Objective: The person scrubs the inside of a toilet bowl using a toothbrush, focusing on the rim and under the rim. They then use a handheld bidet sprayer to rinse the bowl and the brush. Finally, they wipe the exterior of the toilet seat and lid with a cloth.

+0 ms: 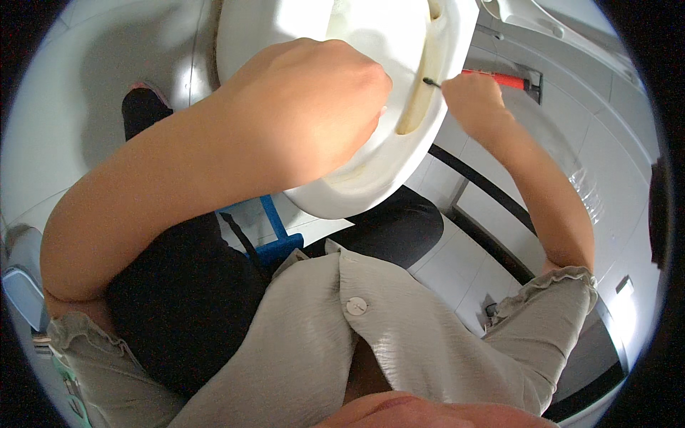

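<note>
In front of me is a white ceramic basin (369,203) with a long recess (420,104) in its right rim, stained yellow-brown. A brown-edged hole shows at the recess's far end. My right hand (473,101) is closed on a thin tool, seemingly a small brush (431,82); its dark head is over the recess, and the rest is hidden in the fist. My left hand (321,101) hangs over the bowl with curled fingers, its back to the camera. The fingertips are hidden, so I cannot tell whether anything is held.
Past my right hand lies a red, black-ended object (508,80). A black bar (481,184) crosses below my right forearm, near clear plastic (586,195). Between my black-clad legs is a blue frame (275,219). A light-blue container (24,299) stands at far left.
</note>
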### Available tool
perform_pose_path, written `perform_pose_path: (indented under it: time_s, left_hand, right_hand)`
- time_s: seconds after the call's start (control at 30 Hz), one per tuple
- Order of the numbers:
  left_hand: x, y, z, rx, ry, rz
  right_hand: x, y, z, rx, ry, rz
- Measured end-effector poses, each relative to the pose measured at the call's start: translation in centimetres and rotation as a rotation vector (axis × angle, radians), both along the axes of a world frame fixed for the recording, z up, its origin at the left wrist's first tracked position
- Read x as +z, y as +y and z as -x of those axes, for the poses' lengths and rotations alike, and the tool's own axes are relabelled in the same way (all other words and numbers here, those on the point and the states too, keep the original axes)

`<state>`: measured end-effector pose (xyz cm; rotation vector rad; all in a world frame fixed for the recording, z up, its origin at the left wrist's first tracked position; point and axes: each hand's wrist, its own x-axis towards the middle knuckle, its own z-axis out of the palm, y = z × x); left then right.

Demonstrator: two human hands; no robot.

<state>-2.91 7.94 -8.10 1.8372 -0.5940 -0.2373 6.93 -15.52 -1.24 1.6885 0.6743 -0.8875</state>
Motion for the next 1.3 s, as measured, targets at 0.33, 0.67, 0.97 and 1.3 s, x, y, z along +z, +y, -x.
perform_pose_path:
  time_s: [0.33,0.67,0.97,1.3]
  left_hand:
    - [-0.4,0.2,0.3,0.016,-0.005,-0.034]
    - [-0.4,0.6,0.1,0.040,-0.016,-0.009]
    - [-0.9,0.8,0.0,0.061,-0.044,0.010]
    - [-0.8,1.1,0.1,0.067,0.002,-0.013]
  right_hand:
    - [-0.2,0.6,1.0,-0.079,0.119,0.017]
    - [-0.3,1.1,0.1,-0.002,0.003,-0.004]
    - [-0.8,2.2,-0.6,0.071,0.051,0.144]
    - [-0.4,0.5,0.5,0.046,0.145,-0.065]
